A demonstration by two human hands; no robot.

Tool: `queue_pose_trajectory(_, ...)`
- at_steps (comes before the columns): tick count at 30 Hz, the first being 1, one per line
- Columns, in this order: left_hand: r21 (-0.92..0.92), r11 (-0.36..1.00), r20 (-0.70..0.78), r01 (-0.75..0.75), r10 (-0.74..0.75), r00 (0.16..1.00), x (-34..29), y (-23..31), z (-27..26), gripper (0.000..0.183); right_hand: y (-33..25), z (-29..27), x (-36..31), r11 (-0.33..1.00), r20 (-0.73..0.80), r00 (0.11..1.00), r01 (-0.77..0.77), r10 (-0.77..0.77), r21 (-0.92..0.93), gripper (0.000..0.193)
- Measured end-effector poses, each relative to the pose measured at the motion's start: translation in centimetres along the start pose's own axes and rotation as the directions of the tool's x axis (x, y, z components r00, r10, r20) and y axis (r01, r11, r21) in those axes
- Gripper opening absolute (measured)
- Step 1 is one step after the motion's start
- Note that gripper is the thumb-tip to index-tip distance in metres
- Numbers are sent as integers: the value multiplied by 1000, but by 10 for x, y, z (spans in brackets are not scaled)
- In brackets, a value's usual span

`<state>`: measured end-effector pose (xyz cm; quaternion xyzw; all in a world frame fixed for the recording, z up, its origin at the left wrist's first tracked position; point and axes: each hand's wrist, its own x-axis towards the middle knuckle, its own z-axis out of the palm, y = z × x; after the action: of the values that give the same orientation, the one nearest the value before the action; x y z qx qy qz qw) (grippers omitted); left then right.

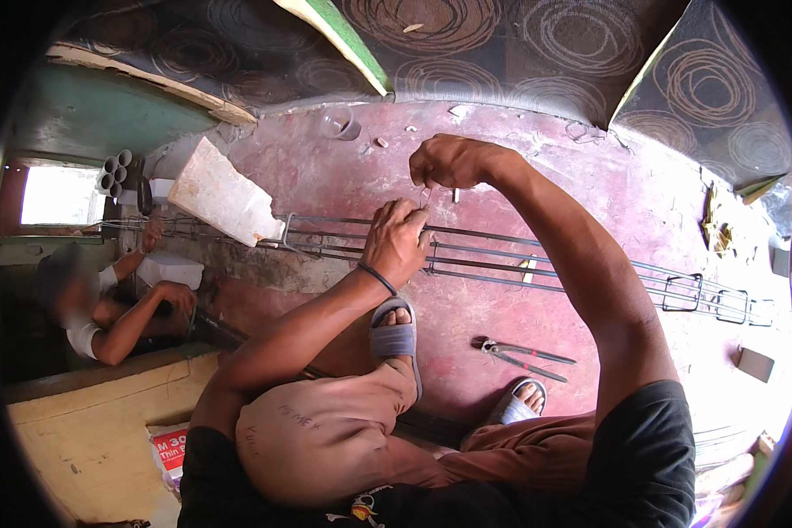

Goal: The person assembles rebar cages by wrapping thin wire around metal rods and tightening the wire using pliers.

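Observation:
A long cage of thin steel bars (pixel 484 235) with square stirrups runs from left to right across the floor in front of me. My left hand (pixel 396 239) is closed around its upper bars, near the middle of the cage. Just above and to the right, my right hand (pixel 453 161) is raised with the fingers pinched together. A thin tie wire (pixel 426 196) runs down from those fingers toward the bars by my left hand; its lower end is hard to make out.
Pincers (pixel 526 359) lie on the reddish floor beside my sandalled feet. Under the cage's left part sits a broken pale slab (pixel 224 194). Another person (pixel 106 308) crouches at the far left, one hand by the bars. A clear plastic cup (pixel 340 124) lies near the patterned covering.

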<state>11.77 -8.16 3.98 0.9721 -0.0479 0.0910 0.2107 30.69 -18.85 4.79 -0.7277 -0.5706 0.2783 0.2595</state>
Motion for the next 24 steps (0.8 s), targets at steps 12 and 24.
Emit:
queue_pose_trajectory(12, 195, 975, 159, 108, -140, 977, 13, 2, 5, 21, -8, 0, -2, 1000, 11, 1000, -2, 2, -10, 21)
queue_pose_trajectory(24, 202, 976, 121, 85, -111, 986, 11, -2, 7, 29, -8, 0, -2, 998, -14, 999, 31, -32, -52, 19)
